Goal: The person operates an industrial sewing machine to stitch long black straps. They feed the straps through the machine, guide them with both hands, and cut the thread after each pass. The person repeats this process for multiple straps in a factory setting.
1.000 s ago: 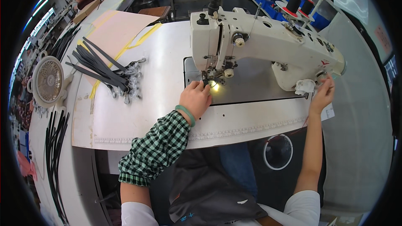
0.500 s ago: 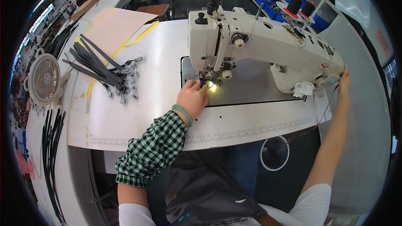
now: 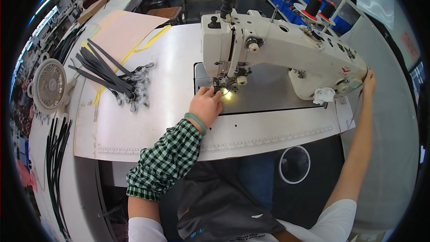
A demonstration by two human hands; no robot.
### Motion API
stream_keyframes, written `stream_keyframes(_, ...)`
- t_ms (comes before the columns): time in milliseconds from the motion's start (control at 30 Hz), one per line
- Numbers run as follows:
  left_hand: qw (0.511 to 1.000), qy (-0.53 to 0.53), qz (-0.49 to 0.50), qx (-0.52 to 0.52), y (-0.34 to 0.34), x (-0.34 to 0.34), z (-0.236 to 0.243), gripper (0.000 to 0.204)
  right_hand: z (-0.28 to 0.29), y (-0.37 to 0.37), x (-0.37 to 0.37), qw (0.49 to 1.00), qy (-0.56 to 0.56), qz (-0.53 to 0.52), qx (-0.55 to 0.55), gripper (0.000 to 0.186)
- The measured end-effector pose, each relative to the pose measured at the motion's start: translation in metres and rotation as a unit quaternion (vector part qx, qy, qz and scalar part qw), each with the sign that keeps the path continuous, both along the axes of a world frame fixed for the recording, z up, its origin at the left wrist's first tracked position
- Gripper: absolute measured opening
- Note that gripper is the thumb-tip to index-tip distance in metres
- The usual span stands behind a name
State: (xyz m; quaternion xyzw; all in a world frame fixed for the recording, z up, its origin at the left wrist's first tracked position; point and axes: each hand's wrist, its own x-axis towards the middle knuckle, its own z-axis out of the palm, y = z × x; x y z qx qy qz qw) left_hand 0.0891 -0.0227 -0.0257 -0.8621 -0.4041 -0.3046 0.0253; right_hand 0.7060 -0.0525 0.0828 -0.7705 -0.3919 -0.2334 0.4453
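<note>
My left hand [image 3: 207, 107] is at the needle area of a white sewing machine [image 3: 286, 40], its thumb and fingers pinched by the presser foot. Something small and dark shows at the fingertips, mostly hidden by them. A green bangle [image 3: 195, 123] circles that wrist, above a checked sleeve cover [image 3: 168, 157]. My right hand [image 3: 369, 83] reaches round the machine's far right end and is closed at the handwheel, which is largely hidden from view. A small lamp [image 3: 228, 94] lights the metal plate beside my left fingertips.
Left of the machine lies a bundle of dark straps [image 3: 105, 71] with clear-wrapped ends. A small fan [image 3: 49, 83] and more black strips [image 3: 56, 166] are farther left. Thread cones [image 3: 312, 6] stand behind the machine. A ruler strip [image 3: 273, 137] runs along the table's front edge.
The view has shifted slightly. My right hand has edged a little upward at the machine's end, and my left hand keeps its place by the presser foot.
</note>
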Motion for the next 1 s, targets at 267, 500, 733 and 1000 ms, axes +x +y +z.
stream_keyframes(267, 1.0, -0.011, 0.004, -0.002, 0.003, -0.003, -0.003, 0.018, -0.003, -0.004, -0.008, 0.965, 0.253, 0.067, -0.036, 0.044)
stream_keyframes(500, 1.0, -0.004, -0.001, -0.017, 0.003, -0.004, -0.002, 0.018, -0.055, 0.0, -0.007, 0.965, 0.208, 0.084, 0.136, 0.048)
stream_keyframes(733, 1.0, 0.016, -0.002, -0.01, 0.003, -0.004, 0.0, 0.017, -0.017, 0.002, 0.006, 0.998, 0.059, -0.019, -0.011, 0.05)
stream_keyframes(1000, 1.0, -0.002, -0.003, -0.007, 0.006, -0.005, -0.006, 0.018, 0.005, -0.004, 0.013, 0.967, 0.229, 0.052, -0.096, 0.049)
